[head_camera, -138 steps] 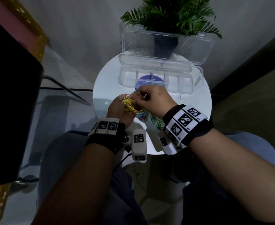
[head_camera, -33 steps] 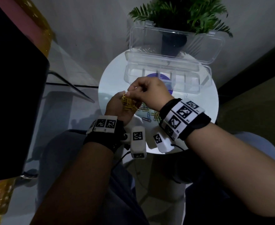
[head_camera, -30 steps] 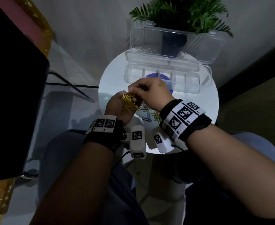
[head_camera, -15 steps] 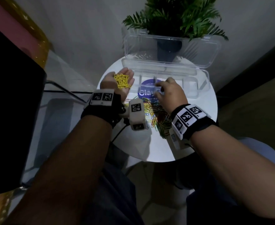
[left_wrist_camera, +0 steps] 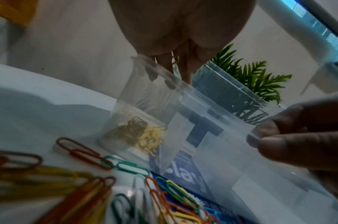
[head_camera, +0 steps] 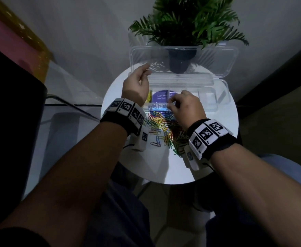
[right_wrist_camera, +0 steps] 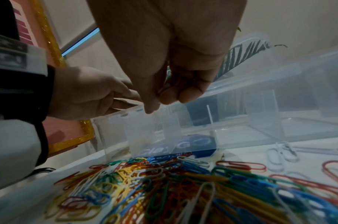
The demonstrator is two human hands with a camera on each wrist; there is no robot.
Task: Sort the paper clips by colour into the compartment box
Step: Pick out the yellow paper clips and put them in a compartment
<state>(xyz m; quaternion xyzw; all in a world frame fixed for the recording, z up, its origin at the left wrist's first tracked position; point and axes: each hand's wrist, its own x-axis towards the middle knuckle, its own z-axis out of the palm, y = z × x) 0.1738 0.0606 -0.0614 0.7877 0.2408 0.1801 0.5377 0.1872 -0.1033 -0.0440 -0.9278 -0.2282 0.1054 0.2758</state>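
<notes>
Dim, vignetted head view; wrist foregrounds blurred.

head: above, downward | wrists: low, close, forward | shared: compartment box (head_camera: 206, 102)

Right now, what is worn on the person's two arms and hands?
Both forearms are bare, with no sleeves. Each wrist carries a black strap: the left wrist band and the right wrist band bear white blocks printed with black square markers. A white camera unit hangs under the left wrist, with a thin dark cable. No gloves are seen.
</notes>
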